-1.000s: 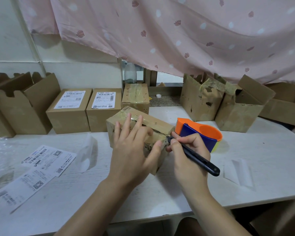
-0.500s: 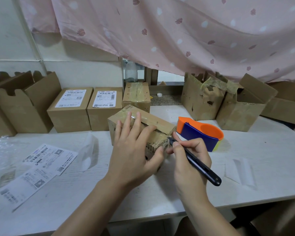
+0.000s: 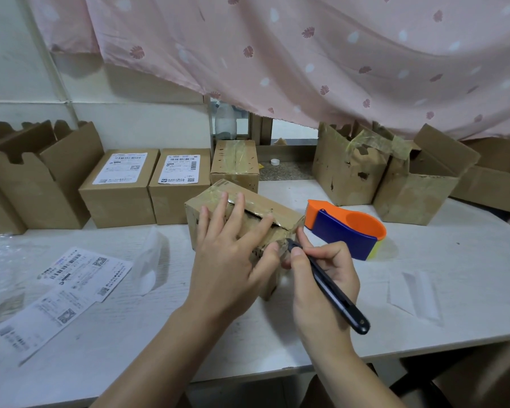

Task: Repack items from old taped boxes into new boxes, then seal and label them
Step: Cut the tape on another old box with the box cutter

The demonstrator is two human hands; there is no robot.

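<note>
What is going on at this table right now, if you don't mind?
A person is cutting open an old taped box. The left hand lies flat on it, holding it down, while the right hand works a black cutter at its near corner. The top seam is already slit. Two labelled boxes stand behind.

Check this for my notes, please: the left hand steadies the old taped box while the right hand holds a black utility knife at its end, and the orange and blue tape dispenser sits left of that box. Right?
Not quite. The head view shows the tape dispenser right of the old taped box, not left. The rest holds: the left hand steadies the box while the right hand holds the black utility knife at its end.
</note>
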